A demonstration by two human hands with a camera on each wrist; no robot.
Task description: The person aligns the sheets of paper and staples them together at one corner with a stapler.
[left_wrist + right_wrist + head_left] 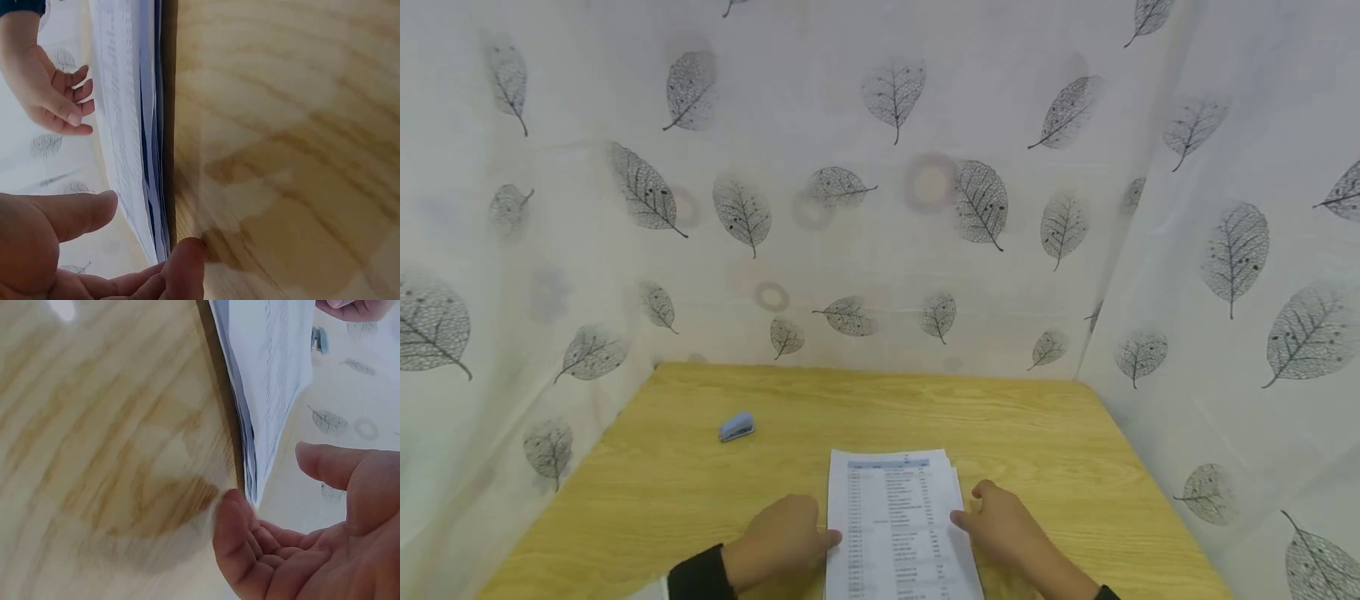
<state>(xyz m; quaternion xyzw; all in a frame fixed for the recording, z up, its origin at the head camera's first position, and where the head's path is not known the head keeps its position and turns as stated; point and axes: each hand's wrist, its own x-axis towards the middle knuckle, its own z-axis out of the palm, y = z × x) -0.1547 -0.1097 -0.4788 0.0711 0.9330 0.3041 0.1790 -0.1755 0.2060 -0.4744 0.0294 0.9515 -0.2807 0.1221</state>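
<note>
A stack of printed paper sheets (891, 525) lies on the table in front of me, its edges slightly uneven on the right. My left hand (786, 537) is at the left edge of the stack. In the left wrist view its thumb stands apart from the top sheet, and loosely bent fingers (184, 262) meet the side of the stack. At the right edge is my right hand (1003, 525). Seen from the right wrist, its thumb is raised off the paper, while the loosely bent fingers (234, 515) are at the side of the pile. Neither hand pinches the sheets.
A small blue stapler (737, 427) sits on the wooden table (1022, 425), to the left beyond the stack. Pale curtains (880, 267) with a leaf print enclose the table at the back and sides. A white edge (653, 590) shows beside my left sleeve.
</note>
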